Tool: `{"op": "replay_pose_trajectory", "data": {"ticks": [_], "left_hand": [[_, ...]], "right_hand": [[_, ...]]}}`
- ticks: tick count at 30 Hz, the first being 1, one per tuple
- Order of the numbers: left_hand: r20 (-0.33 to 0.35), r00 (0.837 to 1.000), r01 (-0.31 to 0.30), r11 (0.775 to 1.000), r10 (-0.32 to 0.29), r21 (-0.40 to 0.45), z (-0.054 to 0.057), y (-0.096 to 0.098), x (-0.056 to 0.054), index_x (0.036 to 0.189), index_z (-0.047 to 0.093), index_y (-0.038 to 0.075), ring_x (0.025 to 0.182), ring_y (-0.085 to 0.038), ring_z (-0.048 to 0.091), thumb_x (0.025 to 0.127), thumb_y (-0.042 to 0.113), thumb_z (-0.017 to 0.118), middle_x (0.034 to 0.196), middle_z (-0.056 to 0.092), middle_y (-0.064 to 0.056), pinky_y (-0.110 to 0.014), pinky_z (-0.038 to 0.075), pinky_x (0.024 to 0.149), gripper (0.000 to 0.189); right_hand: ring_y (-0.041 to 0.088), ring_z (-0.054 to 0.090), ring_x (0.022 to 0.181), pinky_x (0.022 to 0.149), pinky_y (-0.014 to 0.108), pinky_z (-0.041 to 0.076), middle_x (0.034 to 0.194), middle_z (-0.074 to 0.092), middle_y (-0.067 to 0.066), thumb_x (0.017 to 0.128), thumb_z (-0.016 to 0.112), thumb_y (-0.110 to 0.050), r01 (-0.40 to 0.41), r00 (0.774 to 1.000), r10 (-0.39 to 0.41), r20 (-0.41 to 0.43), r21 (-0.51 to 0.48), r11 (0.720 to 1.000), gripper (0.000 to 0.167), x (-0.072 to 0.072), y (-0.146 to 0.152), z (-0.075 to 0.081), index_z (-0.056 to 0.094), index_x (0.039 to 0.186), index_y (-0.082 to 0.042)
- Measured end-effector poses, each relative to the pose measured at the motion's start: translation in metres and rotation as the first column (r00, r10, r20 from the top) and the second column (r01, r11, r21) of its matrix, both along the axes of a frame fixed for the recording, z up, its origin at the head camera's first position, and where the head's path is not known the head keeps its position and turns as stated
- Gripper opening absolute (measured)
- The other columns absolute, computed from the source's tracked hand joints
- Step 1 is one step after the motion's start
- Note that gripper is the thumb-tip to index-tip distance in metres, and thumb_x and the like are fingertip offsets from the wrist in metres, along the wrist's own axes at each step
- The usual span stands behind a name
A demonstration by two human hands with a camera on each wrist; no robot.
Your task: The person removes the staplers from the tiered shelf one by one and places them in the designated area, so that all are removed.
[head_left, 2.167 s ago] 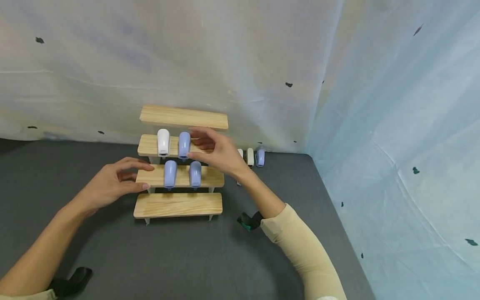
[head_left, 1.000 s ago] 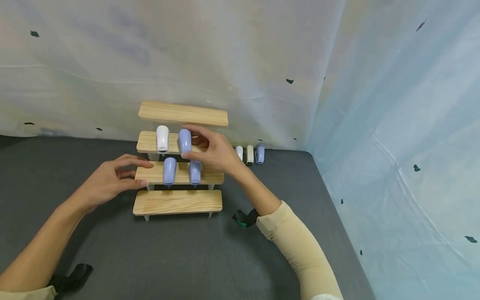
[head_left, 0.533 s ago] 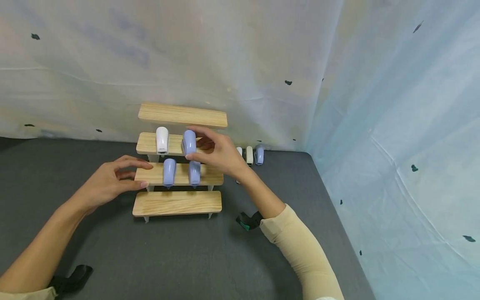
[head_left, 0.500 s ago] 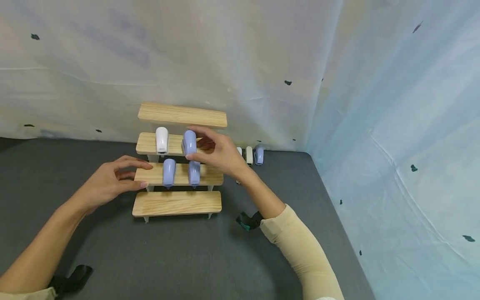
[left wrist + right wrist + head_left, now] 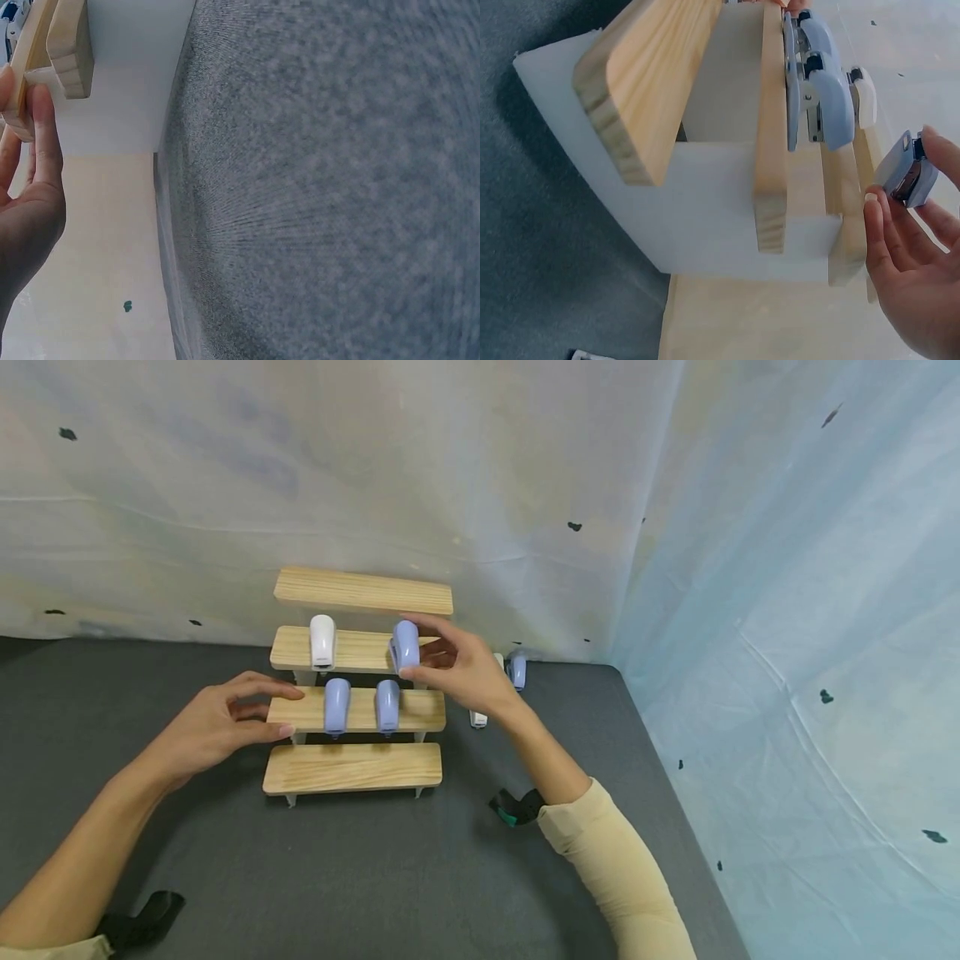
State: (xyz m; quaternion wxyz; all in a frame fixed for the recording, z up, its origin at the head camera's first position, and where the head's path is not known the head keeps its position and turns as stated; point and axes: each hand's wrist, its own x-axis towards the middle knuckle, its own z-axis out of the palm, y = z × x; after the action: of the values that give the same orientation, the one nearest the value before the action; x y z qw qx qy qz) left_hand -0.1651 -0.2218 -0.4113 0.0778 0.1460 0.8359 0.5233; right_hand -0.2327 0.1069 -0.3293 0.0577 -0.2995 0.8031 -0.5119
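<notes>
My right hand point(image 5: 468, 670) pinches a blue stapler point(image 5: 406, 646) at the right part of the third tier; in the right wrist view this stapler point(image 5: 909, 171) is tilted and held between thumb and fingers, apart from the boards. My left hand point(image 5: 221, 722) grips the left end of the second tier point(image 5: 360, 712) of a wooden stepped stand, thumb and fingers on either side of the board point(image 5: 28, 82) in the left wrist view. A white stapler point(image 5: 322, 642) stands on the third tier. Two blue staplers, one left point(image 5: 337, 705) and one right point(image 5: 387, 705), stand on the second.
The stand's top board point(image 5: 363, 591) and lowest board point(image 5: 352, 768) bear nothing. Right of the stand, on the dark table point(image 5: 360, 877), are another blue stapler point(image 5: 517, 670) and a white one point(image 5: 478, 719). A pale one is mostly behind my right hand. Draped sheeting point(image 5: 487, 460) encloses the table.
The blue stapler in my right hand first shifted slightly left, then moved right along the third tier, away from the white one. My left hand has stayed on the stand.
</notes>
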Motion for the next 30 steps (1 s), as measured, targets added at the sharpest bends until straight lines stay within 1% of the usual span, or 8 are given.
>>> {"op": "replay_pose_trajectory", "data": {"ticks": [2, 6, 9, 11, 15, 21, 26, 30], "left_hand": [[-0.003, 1.0, -0.002, 1.0, 0.002, -0.002, 0.0, 0.0, 0.0, 0.136, 0.06, 0.014, 0.123, -0.046, 0.05, 0.093, 0.03, 0.073, 0.137, 0.041, -0.004, -0.018, 0.052, 0.081, 0.048], [-0.002, 1.0, -0.02, 1.0, 0.02, -0.014, 0.002, 0.0, 0.001, 0.135, 0.061, 0.015, 0.122, -0.045, 0.051, 0.092, 0.029, 0.074, 0.136, 0.042, -0.003, -0.019, 0.051, 0.081, 0.047], [0.004, 1.0, -0.025, 1.0, 0.025, -0.018, 0.002, 0.001, 0.001, 0.135, 0.061, 0.016, 0.121, -0.042, 0.052, 0.092, 0.028, 0.074, 0.135, 0.042, -0.002, -0.02, 0.052, 0.081, 0.047], [0.013, 0.999, -0.031, 0.999, 0.032, -0.016, 0.001, 0.002, -0.001, 0.135, 0.062, 0.018, 0.12, -0.04, 0.053, 0.091, 0.029, 0.075, 0.135, 0.043, 0.0, -0.021, 0.052, 0.081, 0.047], [0.003, 1.0, -0.016, 1.0, 0.016, -0.015, -0.001, 0.002, -0.002, 0.136, 0.06, 0.017, 0.119, -0.039, 0.054, 0.092, 0.03, 0.074, 0.135, 0.042, -0.001, -0.022, 0.052, 0.081, 0.047], [-0.004, 1.0, -0.023, 1.0, 0.023, -0.021, 0.0, -0.001, 0.0, 0.136, 0.059, 0.015, 0.113, -0.035, 0.056, 0.093, 0.028, 0.073, 0.135, 0.041, -0.002, -0.025, 0.054, 0.078, 0.047], [0.014, 1.0, -0.027, 0.999, 0.028, -0.028, 0.0, -0.002, -0.001, 0.136, 0.059, 0.014, 0.111, -0.033, 0.057, 0.093, 0.027, 0.074, 0.135, 0.04, -0.003, -0.028, 0.055, 0.077, 0.048], [0.024, 0.999, -0.028, 0.999, 0.029, -0.045, 0.0, -0.003, 0.0, 0.136, 0.058, 0.014, 0.108, -0.029, 0.059, 0.092, 0.028, 0.073, 0.136, 0.04, -0.004, -0.031, 0.056, 0.077, 0.048]], "right_hand": [[0.025, 0.063, 0.106, 0.09, 0.041, 0.053, 0.134, 0.056, 0.009, 0.088, 0.077, -0.009, 0.002, 1.0, -0.002, -0.007, 0.003, 1.0, 0.065, 0.001, 0.002, 0.002, 0.049, 0.147, -0.011], [0.031, 0.063, 0.105, 0.091, 0.045, 0.052, 0.135, 0.055, 0.016, 0.088, 0.075, -0.003, 0.002, 1.0, -0.002, -0.015, 0.011, 1.0, 0.065, 0.012, 0.005, 0.014, 0.047, 0.146, -0.003], [0.031, 0.063, 0.104, 0.09, 0.043, 0.052, 0.133, 0.056, 0.015, 0.088, 0.075, -0.002, 0.016, 1.0, -0.015, -0.011, 0.014, 1.0, 0.064, 0.018, 0.009, 0.022, 0.047, 0.145, -0.002], [0.032, 0.063, 0.104, 0.089, 0.044, 0.052, 0.133, 0.056, 0.015, 0.087, 0.075, 0.0, 0.024, 1.0, -0.024, -0.004, 0.007, 1.0, 0.064, 0.019, 0.012, 0.022, 0.047, 0.145, -0.002], [0.034, 0.062, 0.105, 0.09, 0.047, 0.051, 0.134, 0.055, 0.017, 0.087, 0.075, 0.0, 0.023, 1.0, -0.022, 0.004, -0.004, 1.0, 0.065, 0.012, 0.02, 0.013, 0.046, 0.146, -0.001], [0.025, 0.062, 0.106, 0.088, 0.044, 0.053, 0.134, 0.056, 0.01, 0.087, 0.078, -0.008, 0.031, 1.0, -0.03, -0.006, 0.012, 0.999, 0.067, -0.004, 0.034, -0.004, 0.048, 0.146, -0.009], [0.025, 0.063, 0.105, 0.084, 0.042, 0.055, 0.128, 0.058, 0.006, 0.086, 0.079, -0.01, 0.066, 0.998, -0.066, 0.003, -0.005, 0.998, 0.065, -0.004, 0.045, -0.009, 0.051, 0.144, -0.014], [0.026, 0.062, 0.106, 0.085, 0.041, 0.054, 0.129, 0.058, 0.006, 0.086, 0.079, -0.01, 0.092, 0.996, -0.092, 0.009, 0.007, 0.996, 0.066, -0.002, 0.054, -0.015, 0.051, 0.145, -0.014]]}}
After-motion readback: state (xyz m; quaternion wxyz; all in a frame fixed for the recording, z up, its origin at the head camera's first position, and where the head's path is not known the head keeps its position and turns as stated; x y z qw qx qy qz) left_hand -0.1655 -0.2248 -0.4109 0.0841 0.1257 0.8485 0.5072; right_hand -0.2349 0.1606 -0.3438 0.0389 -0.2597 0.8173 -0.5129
